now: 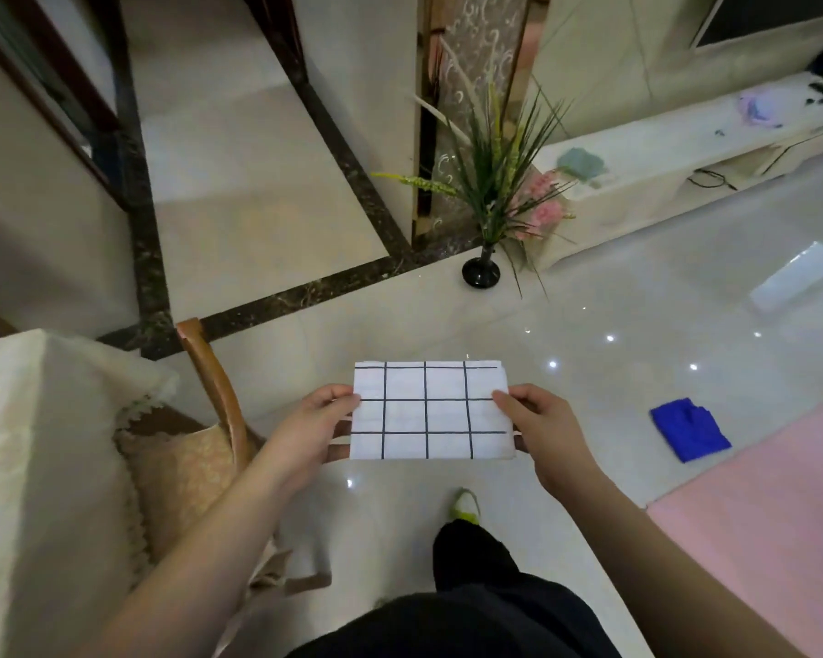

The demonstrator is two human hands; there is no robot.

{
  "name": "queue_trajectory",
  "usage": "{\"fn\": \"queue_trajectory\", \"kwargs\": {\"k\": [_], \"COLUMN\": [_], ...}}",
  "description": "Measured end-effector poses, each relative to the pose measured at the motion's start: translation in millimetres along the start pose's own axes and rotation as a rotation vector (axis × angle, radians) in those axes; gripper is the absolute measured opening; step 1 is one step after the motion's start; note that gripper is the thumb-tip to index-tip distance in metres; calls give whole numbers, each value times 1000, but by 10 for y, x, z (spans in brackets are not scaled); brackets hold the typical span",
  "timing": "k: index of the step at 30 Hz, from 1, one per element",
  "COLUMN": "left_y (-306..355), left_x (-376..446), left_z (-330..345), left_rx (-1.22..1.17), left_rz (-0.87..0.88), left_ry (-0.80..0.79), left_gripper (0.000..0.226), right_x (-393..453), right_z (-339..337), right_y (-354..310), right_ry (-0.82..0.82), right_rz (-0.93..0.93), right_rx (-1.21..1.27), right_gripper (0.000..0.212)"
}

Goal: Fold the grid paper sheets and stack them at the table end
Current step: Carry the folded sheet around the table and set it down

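A white grid paper sheet with black lines is held flat in the air above the tiled floor, in front of my body. My left hand pinches its left edge, thumb on top and fingers underneath. My right hand pinches its right edge the same way. The table, covered with a cream cloth, lies to my left, and only its corner shows.
A wooden chair with a cushioned seat stands beside the table. A black vase with green plants stands on the floor ahead. A blue cloth lies at the right by a pink mat. A low white cabinet runs along the far right.
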State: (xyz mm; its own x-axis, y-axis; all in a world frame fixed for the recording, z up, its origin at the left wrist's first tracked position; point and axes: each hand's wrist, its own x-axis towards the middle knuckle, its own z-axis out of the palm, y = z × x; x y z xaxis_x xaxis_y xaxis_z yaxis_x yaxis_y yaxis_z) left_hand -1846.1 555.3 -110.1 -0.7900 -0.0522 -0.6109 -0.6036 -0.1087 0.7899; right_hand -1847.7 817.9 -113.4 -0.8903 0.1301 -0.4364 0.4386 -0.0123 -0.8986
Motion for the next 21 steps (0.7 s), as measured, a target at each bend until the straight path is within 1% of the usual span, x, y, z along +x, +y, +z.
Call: {"fn": "queue_trajectory", "kwargs": {"k": [5,11,16,21], "left_y": [445,882,1051,1228], "left_x": [470,836,1071,1407], "left_z": [233,339,202,-141], "left_rx": [-74,-133,-113,-163], "left_rz": [-2,16,78,71], "left_ry": [114,243,334,424], "left_gripper": [12,12,18,20], "right_x": [885,1699,2192,2613], "right_z": [14,156,515,1054], "right_y": [-364,-847,-1115,-1276], "right_ry": [-94,-242,-314,-381], "right_rz": [-6,-22,-38,-23], "right_rx": [-50,-123,-164,-221], "right_gripper": [12,13,12,9]}}
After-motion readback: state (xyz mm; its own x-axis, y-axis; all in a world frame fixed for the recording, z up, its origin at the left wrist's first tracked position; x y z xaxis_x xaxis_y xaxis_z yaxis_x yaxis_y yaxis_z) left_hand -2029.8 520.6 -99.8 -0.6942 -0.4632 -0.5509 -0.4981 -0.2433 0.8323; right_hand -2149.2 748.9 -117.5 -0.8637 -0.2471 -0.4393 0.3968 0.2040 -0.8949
